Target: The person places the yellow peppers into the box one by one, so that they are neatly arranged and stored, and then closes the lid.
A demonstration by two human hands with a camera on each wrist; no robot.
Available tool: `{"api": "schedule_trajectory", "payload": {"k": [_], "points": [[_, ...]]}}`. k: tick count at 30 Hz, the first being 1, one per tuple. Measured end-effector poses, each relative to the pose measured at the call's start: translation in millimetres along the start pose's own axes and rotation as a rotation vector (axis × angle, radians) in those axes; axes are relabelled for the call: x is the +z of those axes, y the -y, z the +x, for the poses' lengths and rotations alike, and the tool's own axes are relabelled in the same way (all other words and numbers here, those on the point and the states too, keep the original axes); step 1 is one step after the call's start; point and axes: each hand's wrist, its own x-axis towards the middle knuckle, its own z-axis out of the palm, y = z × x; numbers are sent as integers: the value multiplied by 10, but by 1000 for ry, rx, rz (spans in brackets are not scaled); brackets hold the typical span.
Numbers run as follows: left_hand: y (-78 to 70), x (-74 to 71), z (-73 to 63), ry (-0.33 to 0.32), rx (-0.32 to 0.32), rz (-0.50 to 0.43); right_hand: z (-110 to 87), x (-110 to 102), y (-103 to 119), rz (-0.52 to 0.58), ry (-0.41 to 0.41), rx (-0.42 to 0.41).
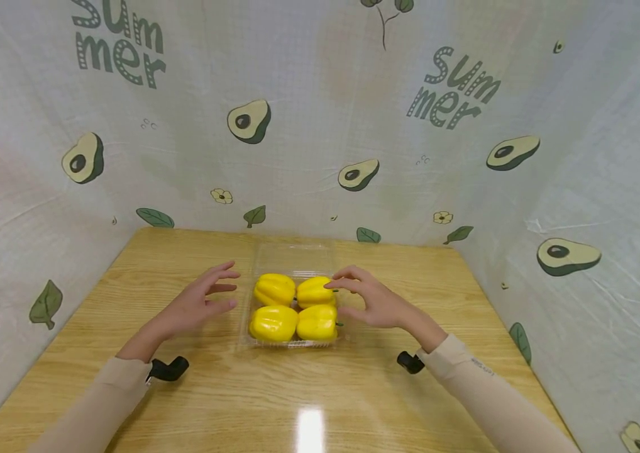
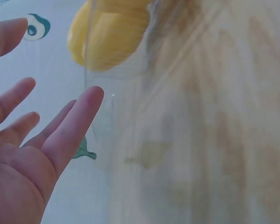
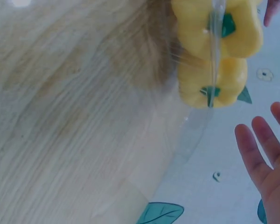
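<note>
A clear plastic clamshell box (image 1: 246,336) stands on the table with its lid (image 1: 294,257) folded back away from me. Several yellow bell peppers fill it in two rows, among them a front left pepper (image 1: 273,323) and a front right pepper (image 1: 317,323) with a green stem. To the left of the box, my left hand (image 1: 198,305) hovers with fingers spread and nothing in them. My right hand (image 1: 373,299) is at the box's right side, its fingers loosely bent and its fingertips overlapping the back right pepper (image 1: 314,291) in the head view.
The wooden table (image 1: 212,402) runs back to a hanging cloth (image 1: 297,75) printed with avocados and leaves, which also encloses both sides. A black wrist mount (image 1: 168,369) sits on the left wrist, another mount (image 1: 410,362) on the right.
</note>
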Motion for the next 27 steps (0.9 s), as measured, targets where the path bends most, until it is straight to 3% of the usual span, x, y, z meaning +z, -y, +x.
{"api": "schedule_trajectory", "payload": {"k": [6, 11, 20, 27], "points": [[-47, -146, 193, -7, -7, 38, 59, -79, -100, 69, -30, 84], [-91, -162, 238, 7, -23, 23, 147, -107, -180, 115, -52, 140], [-4, 74, 83, 41, -27, -46, 332, -125, -413, 162, -74, 301], [53, 248, -24, 54, -44, -87, 482, -90, -559, 178, -98, 379]]}}
